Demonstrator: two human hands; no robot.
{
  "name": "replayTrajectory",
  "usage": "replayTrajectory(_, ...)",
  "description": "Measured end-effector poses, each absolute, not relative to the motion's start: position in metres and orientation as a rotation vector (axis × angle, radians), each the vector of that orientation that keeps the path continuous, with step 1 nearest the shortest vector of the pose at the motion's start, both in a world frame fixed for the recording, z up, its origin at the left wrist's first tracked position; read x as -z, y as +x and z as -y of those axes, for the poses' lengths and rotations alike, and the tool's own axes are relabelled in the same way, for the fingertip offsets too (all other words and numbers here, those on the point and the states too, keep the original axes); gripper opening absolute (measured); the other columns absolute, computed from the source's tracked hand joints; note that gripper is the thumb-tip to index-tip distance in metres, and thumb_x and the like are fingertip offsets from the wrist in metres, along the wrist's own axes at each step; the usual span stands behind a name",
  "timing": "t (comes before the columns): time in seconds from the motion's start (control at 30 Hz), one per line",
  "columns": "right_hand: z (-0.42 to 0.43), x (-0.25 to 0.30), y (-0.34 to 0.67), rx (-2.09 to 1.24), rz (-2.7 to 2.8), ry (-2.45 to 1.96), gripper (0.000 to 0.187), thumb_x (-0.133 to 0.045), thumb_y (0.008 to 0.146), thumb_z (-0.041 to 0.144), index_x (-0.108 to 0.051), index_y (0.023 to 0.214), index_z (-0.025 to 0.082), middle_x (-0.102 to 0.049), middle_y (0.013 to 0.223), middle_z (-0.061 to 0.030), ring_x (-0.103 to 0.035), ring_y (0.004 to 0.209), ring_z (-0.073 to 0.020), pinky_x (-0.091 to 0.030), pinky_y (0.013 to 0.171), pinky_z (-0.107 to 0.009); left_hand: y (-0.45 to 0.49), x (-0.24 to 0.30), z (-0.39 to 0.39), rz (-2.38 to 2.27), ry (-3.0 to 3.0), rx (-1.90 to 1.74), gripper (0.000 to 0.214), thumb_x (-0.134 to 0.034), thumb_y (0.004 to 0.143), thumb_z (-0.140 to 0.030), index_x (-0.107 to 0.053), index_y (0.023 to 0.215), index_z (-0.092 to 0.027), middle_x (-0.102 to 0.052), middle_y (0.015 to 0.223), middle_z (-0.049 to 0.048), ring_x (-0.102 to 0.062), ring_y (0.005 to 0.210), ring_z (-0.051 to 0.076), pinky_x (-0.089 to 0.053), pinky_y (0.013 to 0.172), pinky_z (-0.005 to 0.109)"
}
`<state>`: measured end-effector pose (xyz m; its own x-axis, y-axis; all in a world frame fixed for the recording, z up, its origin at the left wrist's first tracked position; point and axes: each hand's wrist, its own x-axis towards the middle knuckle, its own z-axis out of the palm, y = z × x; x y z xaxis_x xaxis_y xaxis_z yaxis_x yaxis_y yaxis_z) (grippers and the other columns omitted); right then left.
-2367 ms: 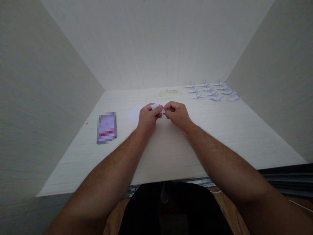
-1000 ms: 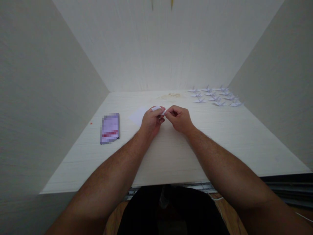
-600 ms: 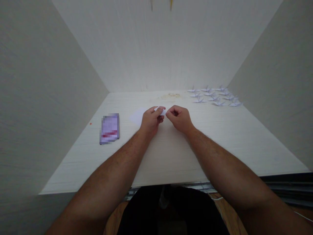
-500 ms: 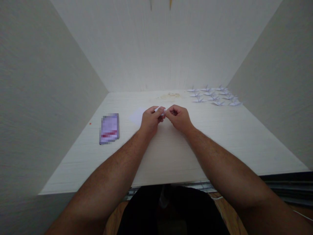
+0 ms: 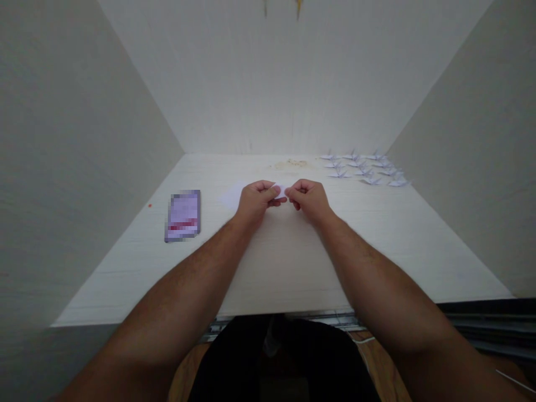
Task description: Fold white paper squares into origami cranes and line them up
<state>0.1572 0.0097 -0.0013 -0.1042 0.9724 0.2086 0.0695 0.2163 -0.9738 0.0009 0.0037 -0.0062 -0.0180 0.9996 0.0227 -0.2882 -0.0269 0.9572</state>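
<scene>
We've got paper (image 5: 281, 192) pinched in left hand (image 5: 255, 201), thumb on top, fingers under. Right hand (image 5: 310, 199) bunched at paper's right edge, can't tell if gripping.

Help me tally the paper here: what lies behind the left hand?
Partly behind the bare left hand, flat white paper shows on the pale, grained tabletop. The hand covers its right part, so its full outline is hidden; one sheet or several, I cannot tell.
</scene>
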Motion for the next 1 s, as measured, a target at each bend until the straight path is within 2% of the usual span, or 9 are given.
replayTrajectory(0.23, -0.0183, 0.0066, 0.163, -1.089, 1.425, -1.152, 0.026, -0.074, 0.067, 0.038, -0.056, 0.06, 0.02, -0.056, 0.049, 0.0037, -0.042, 0.042, -0.008, -0.03, 0.042, -0.023, 0.006, 0.002, 0.0012, -1.074, 1.069, -1.391, 0.022, -0.085, 0.066, -0.015, -0.071, 0.083, -0.011, -0.072, 0.069, 0.0072, -0.071, 0.06, 0.017, -0.056, 0.057, 0.025)
replayTrajectory(0.4, -0.0147, 0.0019, 0.1645, -1.007, 1.518, -1.194, 0.024, -0.072, 0.069, 0.036, -0.056, 0.06, 0.02, -0.056, 0.049, 0.0038, -0.043, 0.044, -0.0079, -0.03, 0.044, -0.022, 0.0037, 0.004, 0.002, -1.094, 1.162, -1.365, 0.02, -0.084, 0.067, -0.017, -0.072, 0.083, -0.012, -0.071, 0.066, 0.0069, -0.071, 0.06, 0.018, -0.052, 0.053, 0.024)
replayTrajectory(0.67, -0.014, 0.0041, 0.163, -0.967, 1.576, -1.117, 0.021, -0.071, 0.069, 0.034, -0.058, 0.062, 0.019, -0.054, 0.05, 0.0055, -0.042, 0.047, -0.0077, -0.03, 0.048, -0.023, 0.0037, 0.0096, -0.0049, -1.103, 1.172, -1.42, 0.01, -0.078, 0.068, -0.018, -0.068, 0.067, -0.015, -0.068, 0.062, 0.0041, -0.066, 0.055, 0.015, -0.049, 0.051, 0.024)
replayTrajectory(0.83, -0.0128, 0.0045, 0.1606, -0.958, 1.515, -1.13, 0.02, -0.072, 0.07, 0.032, -0.059, 0.062, 0.019, -0.055, 0.048, 0.0047, -0.043, 0.045, -0.0081, -0.03, 0.046, -0.023, 0.005, 0.0075, -0.0035, -1.112, 1.19, -1.441, 0.014, -0.079, 0.069, -0.022, -0.067, 0.071, -0.015, -0.069, 0.066, 0.004, -0.065, 0.058, 0.014, -0.05, 0.054, 0.024)
replayTrajectory(1.0, -0.0126, 0.0046, 0.1558, -0.966, 1.376, -1.156, 0.02, -0.071, 0.072, 0.035, -0.062, 0.066, 0.018, -0.059, 0.052, 0.0023, -0.05, 0.047, -0.0097, -0.037, 0.047, -0.024, 0.0035, 0.0051, -0.0029, -1.032, 1.112, -1.393, 0.033, -0.086, 0.063, -0.031, -0.062, 0.08, -0.016, -0.069, 0.07, 0.0037, -0.07, 0.063, 0.018, -0.05, 0.051, 0.024)
